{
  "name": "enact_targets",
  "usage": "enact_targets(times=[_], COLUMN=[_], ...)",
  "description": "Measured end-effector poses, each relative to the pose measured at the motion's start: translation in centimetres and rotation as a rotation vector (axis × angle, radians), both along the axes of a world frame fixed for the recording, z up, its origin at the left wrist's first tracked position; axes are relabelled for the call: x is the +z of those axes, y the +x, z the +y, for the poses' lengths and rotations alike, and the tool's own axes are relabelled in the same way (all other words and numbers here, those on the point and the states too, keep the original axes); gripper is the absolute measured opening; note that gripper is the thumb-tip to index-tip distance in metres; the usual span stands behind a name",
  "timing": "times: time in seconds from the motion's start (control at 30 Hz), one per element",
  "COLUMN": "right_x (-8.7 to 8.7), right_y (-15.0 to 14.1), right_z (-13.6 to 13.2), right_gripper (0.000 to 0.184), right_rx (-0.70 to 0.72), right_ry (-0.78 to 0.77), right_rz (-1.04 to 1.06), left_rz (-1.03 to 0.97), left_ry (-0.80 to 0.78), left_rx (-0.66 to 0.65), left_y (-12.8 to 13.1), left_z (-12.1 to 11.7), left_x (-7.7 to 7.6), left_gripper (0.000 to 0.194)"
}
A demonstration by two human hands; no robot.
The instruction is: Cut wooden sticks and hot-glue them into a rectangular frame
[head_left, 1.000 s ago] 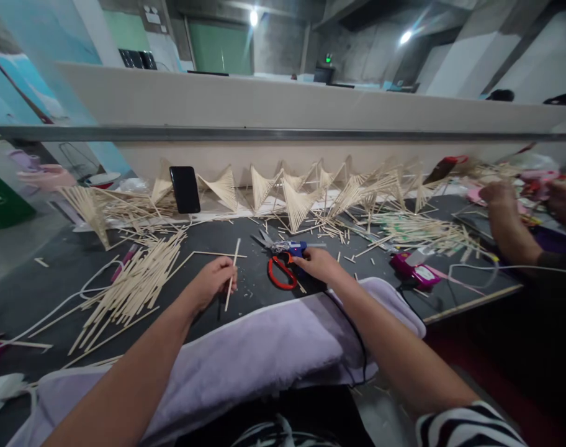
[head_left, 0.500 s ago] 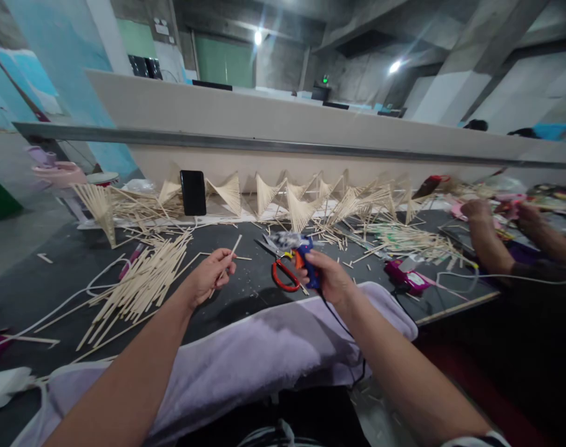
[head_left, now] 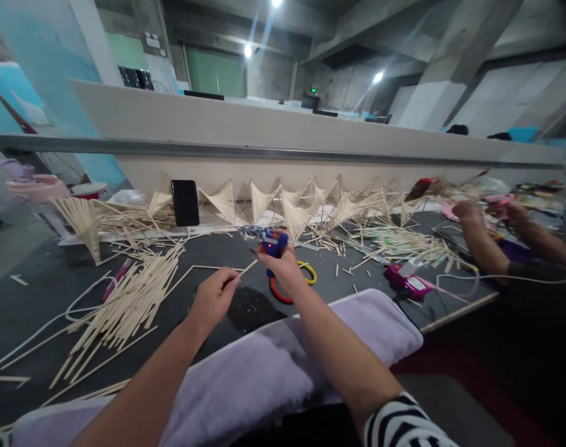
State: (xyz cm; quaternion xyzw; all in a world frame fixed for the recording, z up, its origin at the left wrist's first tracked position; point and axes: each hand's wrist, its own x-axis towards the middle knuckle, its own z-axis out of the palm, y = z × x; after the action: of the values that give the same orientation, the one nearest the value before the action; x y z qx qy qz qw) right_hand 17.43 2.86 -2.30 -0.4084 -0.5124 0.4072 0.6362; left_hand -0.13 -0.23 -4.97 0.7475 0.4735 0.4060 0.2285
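My left hand (head_left: 215, 297) pinches a thin wooden stick (head_left: 248, 268), whose free end points up and to the right. In my right hand (head_left: 285, 268) is a blue glue gun (head_left: 272, 242) with an orange trigger, a small red light and a smeared, crusted nozzle directed left. The nozzle is above and apart from the stick. Scissors (head_left: 308, 273) with red and yellow handles lie on the dark table beneath my right hand, which partly hides them. A large pile of loose sticks (head_left: 131, 288) spreads to the left of my left hand.
Twisted fan-shaped stick pieces (head_left: 301, 214) line the back wall. A black phone (head_left: 185, 203) leans there. A magenta device (head_left: 408, 280) lies at right, before more sticks (head_left: 404, 245). A co-worker's hands (head_left: 469, 214) work at far right. A lilac cloth (head_left: 264, 366) covers the front edge.
My right hand has swung the glue gun left, close to the stick. My left hand has moved slightly down, and the stick now tilts more to the right. The view has shifted slightly.
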Motion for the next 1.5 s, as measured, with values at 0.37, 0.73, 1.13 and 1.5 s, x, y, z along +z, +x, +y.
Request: enact_targets(times=[0.37, 0.73, 1.13, 1.5], right_x=[-1.9, -2.8, -1.6, -3.6], right_y=[0.0, 1.8, -0.4, -0.3], right_z=[-0.5, 0.4, -0.7, -0.4], right_gripper=[0.065, 0.055, 0.069, 0.065], right_rx=[0.074, -0.165, 0.016, -0.041], right_ry=[0.030, 0.283, 0.062, 0.238], right_rz=[0.003, -0.387, 0.026, -0.278], left_rz=[0.237, 0.129, -0.224, 0.169], left_ry=[0.247, -0.061, -0.335, -0.020], left_rx=[0.036, 0.070, 0.003, 0.113], left_y=[0.6, 0.5, 0.5, 0.3], left_z=[-0.9, -0.6, -0.3, -0.6], left_x=[-0.4, 0.5, 0.7, 0.3], left_gripper=[0.016, 0.013, 0.017, 0.016])
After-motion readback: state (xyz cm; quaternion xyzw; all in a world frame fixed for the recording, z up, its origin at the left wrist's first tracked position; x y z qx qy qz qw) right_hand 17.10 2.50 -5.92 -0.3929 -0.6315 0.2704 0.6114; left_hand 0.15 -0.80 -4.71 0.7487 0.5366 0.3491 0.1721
